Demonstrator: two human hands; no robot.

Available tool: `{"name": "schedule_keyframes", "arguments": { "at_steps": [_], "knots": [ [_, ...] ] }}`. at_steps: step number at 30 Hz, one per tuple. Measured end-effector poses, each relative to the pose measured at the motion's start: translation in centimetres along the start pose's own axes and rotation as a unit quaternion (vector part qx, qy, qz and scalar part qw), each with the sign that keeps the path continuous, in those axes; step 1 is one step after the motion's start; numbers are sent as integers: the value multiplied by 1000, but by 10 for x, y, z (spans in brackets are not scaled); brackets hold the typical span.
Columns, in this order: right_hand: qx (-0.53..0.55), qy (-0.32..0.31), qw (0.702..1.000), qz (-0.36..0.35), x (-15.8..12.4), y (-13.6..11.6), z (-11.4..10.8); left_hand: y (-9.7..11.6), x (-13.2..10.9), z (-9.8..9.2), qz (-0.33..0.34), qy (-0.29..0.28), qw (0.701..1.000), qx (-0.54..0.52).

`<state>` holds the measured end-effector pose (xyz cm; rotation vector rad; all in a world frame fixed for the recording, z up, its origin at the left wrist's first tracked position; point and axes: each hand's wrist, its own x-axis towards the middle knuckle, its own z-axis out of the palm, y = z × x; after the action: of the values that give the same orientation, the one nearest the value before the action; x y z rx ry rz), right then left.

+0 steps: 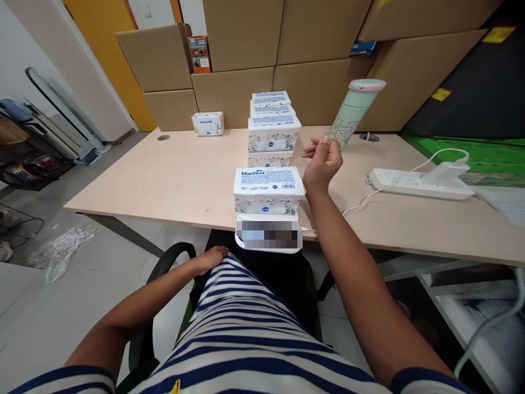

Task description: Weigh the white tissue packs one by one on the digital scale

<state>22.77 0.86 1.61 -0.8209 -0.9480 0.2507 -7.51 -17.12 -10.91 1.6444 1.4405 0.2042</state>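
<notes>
In my right hand [325, 160] is a mint-green thermos bottle [351, 114] with a pink-rimmed lid, tilted to the right above the desk. Thumb and index finger grip its lower part, while the other fingers point left. The bottle's base is hidden behind the hand. My left hand [212, 259] is low at my lap, its closed fingers at the hem of the striped shirt [238, 290]. Just left of my right wrist sits a tissue pack [268, 189] marked Manhua, behind a white device [268, 235] with a blurred screen at the desk's front edge.
More tissue packs [273, 134] are stacked behind the front one; a single pack [208, 124] stands further left. Cardboard boxes [233, 98] line the back of the desk [164, 175]. A power strip [418, 183] with a white cable lies right. A chair armrest [172, 257] is beside my left arm.
</notes>
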Motion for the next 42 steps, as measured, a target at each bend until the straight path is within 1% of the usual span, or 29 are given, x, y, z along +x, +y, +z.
{"name": "schedule_keyframes", "arguments": {
  "at_steps": [2, 4, 6, 8, 9, 10, 11, 12, 13, 14, 15, 17, 18, 19, 21, 22, 24, 26, 27, 29, 31, 34, 38, 42],
  "knots": [
    [3, 5, 1000, 3, 0, 2, 1, 1, 17, 8, -22, 30, 998, 43],
    [0, 6, 1000, 10, -1, 3, 2, 6, 19, 13, -17, 45, 995, 83],
    [-6, 2, 1000, 19, -2, 4, 2, 16, 2, 7, 18, 45, 992, 118],
    [-5, -14, 999, 31, -2, 4, 1, 33, -29, -13, 88, 59, 986, 128],
    [1, -25, 999, 40, -2, 5, 0, 44, -44, -28, 133, 86, 982, 103],
    [10, -37, 998, 51, -1, 5, 0, 56, -58, -44, 174, 159, 970, 67],
    [21, -48, 997, 64, 0, 6, 0, 70, -66, -61, 210, 248, 945, 25],
    [32, -55, 995, 80, 1, 6, 0, 84, -69, -78, 241, 346, 906, -31],
    [43, -57, 993, 97, 2, 6, 1, 98, -64, -93, 267, 403, 870, -97],
    [53, -53, 990, 117, 3, 5, 1, 112, -52, -107, 286, 405, 853, -161],
    [61, -42, 988, 138, 4, 5, 2, 125, -34, -119, 295, 379, 850, -216],
    [70, -8, 981, 180, 6, 3, 3, 148, 15, -140, 282, 314, 860, -285],
    [69, 13, 978, 198, 8, 2, 3, 157, 42, -148, 267, 292, 868, -300],
    [67, 31, 974, 215, 9, 1, 3, 166, 68, -155, 256, 283, 873, -305],
    [60, 54, 966, 245, 11, 0, 3, 178, 112, -164, 262, 288, 870, -303],
    [56, 56, 963, 257, 12, 1, 3, 181, 128, -166, 262, 293, 864, -315],
    [49, 46, 960, 271, 14, 3, 2, 179, 147, -162, 254, 312, 842, -359],
    [41, 31, 960, 275, 15, 8, 1, 171, 155, -151, 245, 339, 820, -391],
    [38, 23, 961, 275, 15, 11, 1, 166, 156, -145, 245, 347, 817, -390],
    [33, 13, 961, 273, 15, 16, 0, 157, 157, -134, 246, 342, 827, -373],
    [27, 10, 962, 272, 15, 19, -1, 153, 157, -129, 241, 329, 836, -368],
    [16, 12, 962, 272, 15, 18, -4, 156, 157, -128, 227, 327, 832, -387],
    [9, 18, 960, 280, 14, 14, -5, 160, 153, -131, 224, 325, 831, -393],
    [8, 20, 958, 285, 15, 15, -5, 159, 152, -131, 211, 336, 822, -408]
  ]
}}
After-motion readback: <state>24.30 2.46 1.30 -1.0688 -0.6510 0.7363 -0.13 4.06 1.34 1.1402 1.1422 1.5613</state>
